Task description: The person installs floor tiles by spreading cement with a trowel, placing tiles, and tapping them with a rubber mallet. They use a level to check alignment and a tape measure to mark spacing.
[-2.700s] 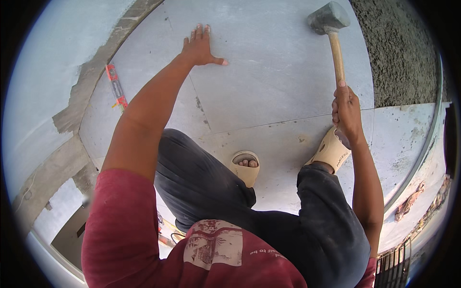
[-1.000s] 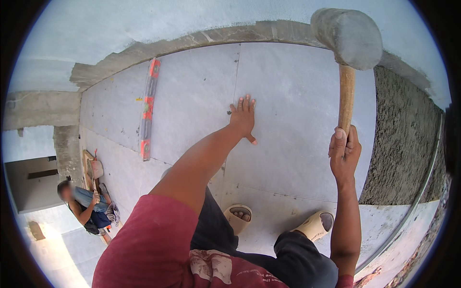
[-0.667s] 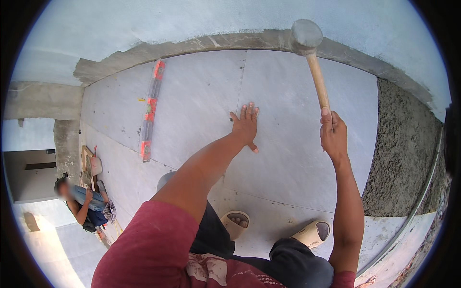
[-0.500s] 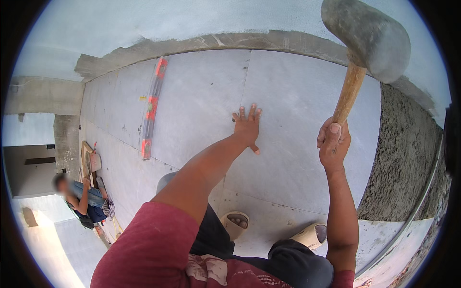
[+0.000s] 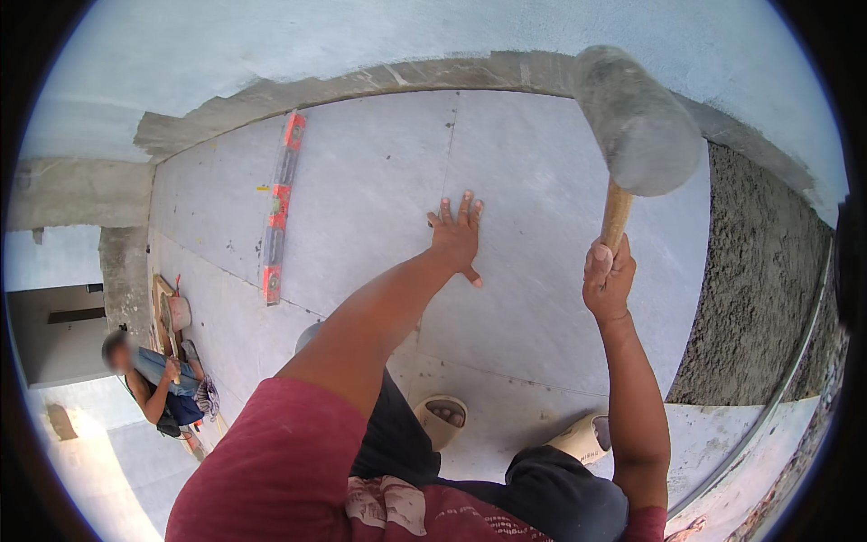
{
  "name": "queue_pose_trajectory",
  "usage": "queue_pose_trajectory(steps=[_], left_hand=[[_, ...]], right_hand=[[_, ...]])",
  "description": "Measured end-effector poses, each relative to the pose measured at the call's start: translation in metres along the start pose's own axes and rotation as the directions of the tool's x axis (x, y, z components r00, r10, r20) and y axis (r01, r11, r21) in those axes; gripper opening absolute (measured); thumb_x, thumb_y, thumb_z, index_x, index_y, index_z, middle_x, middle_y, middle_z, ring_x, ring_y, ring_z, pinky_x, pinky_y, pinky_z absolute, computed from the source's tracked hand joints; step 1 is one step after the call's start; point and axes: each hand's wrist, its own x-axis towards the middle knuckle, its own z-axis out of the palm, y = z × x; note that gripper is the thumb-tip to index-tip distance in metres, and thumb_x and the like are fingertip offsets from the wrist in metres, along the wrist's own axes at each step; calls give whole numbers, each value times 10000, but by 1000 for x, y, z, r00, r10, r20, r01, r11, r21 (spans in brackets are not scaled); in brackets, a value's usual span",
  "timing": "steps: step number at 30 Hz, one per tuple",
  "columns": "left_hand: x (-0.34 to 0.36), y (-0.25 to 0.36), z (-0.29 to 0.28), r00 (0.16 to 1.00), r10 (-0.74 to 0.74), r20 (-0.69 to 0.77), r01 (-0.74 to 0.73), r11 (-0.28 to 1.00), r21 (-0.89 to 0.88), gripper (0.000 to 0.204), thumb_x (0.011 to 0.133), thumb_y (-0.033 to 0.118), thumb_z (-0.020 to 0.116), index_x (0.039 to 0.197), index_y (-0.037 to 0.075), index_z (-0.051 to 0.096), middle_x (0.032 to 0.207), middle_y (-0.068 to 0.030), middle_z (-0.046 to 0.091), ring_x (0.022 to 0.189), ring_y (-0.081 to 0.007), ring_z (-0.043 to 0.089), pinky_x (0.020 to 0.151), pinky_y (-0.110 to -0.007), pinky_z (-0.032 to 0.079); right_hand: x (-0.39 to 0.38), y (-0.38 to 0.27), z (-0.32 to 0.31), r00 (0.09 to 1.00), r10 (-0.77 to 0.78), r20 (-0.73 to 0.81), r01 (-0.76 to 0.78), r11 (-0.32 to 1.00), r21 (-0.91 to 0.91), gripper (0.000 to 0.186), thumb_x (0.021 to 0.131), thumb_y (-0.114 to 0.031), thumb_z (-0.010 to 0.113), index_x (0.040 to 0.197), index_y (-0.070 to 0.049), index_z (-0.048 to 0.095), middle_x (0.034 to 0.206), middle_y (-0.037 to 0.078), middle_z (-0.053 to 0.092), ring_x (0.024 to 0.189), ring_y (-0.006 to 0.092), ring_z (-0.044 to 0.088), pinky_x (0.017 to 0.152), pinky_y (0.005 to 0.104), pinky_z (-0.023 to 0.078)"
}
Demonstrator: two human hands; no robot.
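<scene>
My left hand [image 5: 456, 237] lies spread on a large pale grey tile [image 5: 533, 334], near a joint. My right hand [image 5: 608, 278] is wrapped round the wooden handle of a rubber mallet [image 5: 637, 126]. The mallet's grey head looms large and slightly blurred above the tile's right part, hiding some of it; whether it touches the tile I cannot tell. A red and grey spirit level [image 5: 284, 158] lies on the tiles left of my left hand. My cream sandals [image 5: 441, 420] stand on the tiles below my hands.
A rough wet mortar bed [image 5: 745, 271] borders the tile at right, with a pipe beyond. A partly patched wall [image 5: 379, 41] runs across the top. At left a co-worker [image 5: 163, 384] sits beside a pink bucket [image 5: 179, 313] and a wooden board, near a doorway.
Since half a second ago the mallet head has moved down and leftward with my right hand. My left hand stays spread. Compared with 2.7 seconds ago, more wall and the co-worker show.
</scene>
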Motion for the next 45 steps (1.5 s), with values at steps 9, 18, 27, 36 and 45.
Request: queue_pose_trajectory(steps=[9,18,27,36,45], left_hand=[[0,-6,12,999,-47,18,46,998,40,1553,537,769,786,1534,-13,-112,1607,-242,-152,1450,-540,62,1091,-634,320],[7,6,2,1000,-24,-12,25,999,32,1590,504,757,808,1525,-30,-124,1597,-265,-156,1444,-554,43,1094,-654,293],[9,7,5,1000,-26,-6,26,1000,7,1628,459,732,849,1530,-18,-120,1601,-261,-145,1453,-539,46,1090,-645,303],[2,24,-8,993,-106,48,103,992,66,1621,495,675,874,1503,-45,-172,1603,-253,-144,1460,-512,85,1107,-599,330],[44,28,21,992,110,61,-120,970,212,1619,549,742,807,1411,-205,-184,1545,-379,-151,1474,-453,-134,1188,-569,99]], right_hand=[[51,-46,-16,971,203,130,-194,978,-78,478,1020,-469,486,807,-41,483,580,37,464,516,126,480,494,290,394],[48,28,-54,848,527,59,-499,830,-249,486,1017,-498,466,856,-40,487,559,-11,441,456,66,437,417,240,371],[-31,28,-63,976,137,-170,-180,946,-270,427,1020,-397,511,870,3,511,609,137,556,518,288,561,509,405,442],[-12,-22,-92,902,431,-8,-380,788,-484,369,981,-360,563,940,7,555,862,206,639,762,355,650,694,469,522],[-191,27,-158,862,487,-138,-463,646,-607,307,905,-273,649,1055,-9,607,1069,164,614,1030,358,613,885,465,505]])
